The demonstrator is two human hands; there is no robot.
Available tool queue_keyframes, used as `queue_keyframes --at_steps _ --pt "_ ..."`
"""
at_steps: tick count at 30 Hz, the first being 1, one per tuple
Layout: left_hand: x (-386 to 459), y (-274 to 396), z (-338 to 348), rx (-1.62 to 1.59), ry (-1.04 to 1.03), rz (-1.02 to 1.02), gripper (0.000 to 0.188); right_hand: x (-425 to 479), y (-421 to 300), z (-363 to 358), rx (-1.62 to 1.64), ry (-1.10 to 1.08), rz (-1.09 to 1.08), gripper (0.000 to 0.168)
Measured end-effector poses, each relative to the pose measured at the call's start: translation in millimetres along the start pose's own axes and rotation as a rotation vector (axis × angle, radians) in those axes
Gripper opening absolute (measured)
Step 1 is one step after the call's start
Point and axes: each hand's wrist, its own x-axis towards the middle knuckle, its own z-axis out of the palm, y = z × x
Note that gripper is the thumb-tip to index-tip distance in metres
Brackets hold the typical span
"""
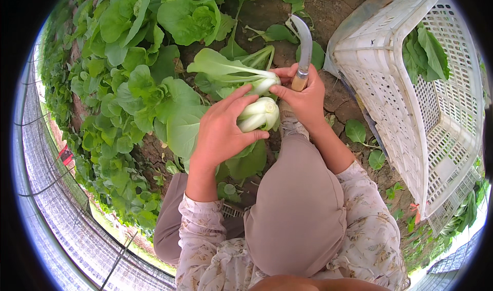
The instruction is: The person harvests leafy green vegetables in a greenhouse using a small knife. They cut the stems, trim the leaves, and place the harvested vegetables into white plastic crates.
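My left hand (227, 125) is wrapped around a head of bok choy (259, 114), its pale cut base facing right and its leaves trailing left. Just above it lies a second bok choy (265, 82), whose white base is pinched by my right hand (302, 94). That same hand also grips the wooden handle (299, 83) of a sickle. The curved steel sickle blade (305, 40) points up and away from me. My left fingertips reach the lower side of the second bok choy.
Leafy green plants (127, 79) grow densely on the left. A white perforated plastic crate (404, 98) stands tilted at the right, with green leaves (425, 54) inside. Loose leaves (355, 131) lie on the cracked soil (339, 6). My bent knee (300, 198) is close below my hands.
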Motion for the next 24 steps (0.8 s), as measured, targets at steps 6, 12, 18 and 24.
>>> queue_keyframes --at_steps 6,12,18,24 --pt "6 -4 32 0.218 0.115 0.11 0.085 -10 -4 -5 -0.012 0.066 -0.009 0.037" --pt "4 -4 44 0.42 0.194 0.09 0.096 -10 6 -4 0.022 0.126 0.068 0.036" --pt "12 -10 53 0.367 0.175 0.137 0.096 -10 9 -5 0.061 0.17 0.097 0.036" --pt "15 -11 58 0.274 0.171 0.169 0.098 -13 11 -5 0.098 0.177 0.081 0.036"
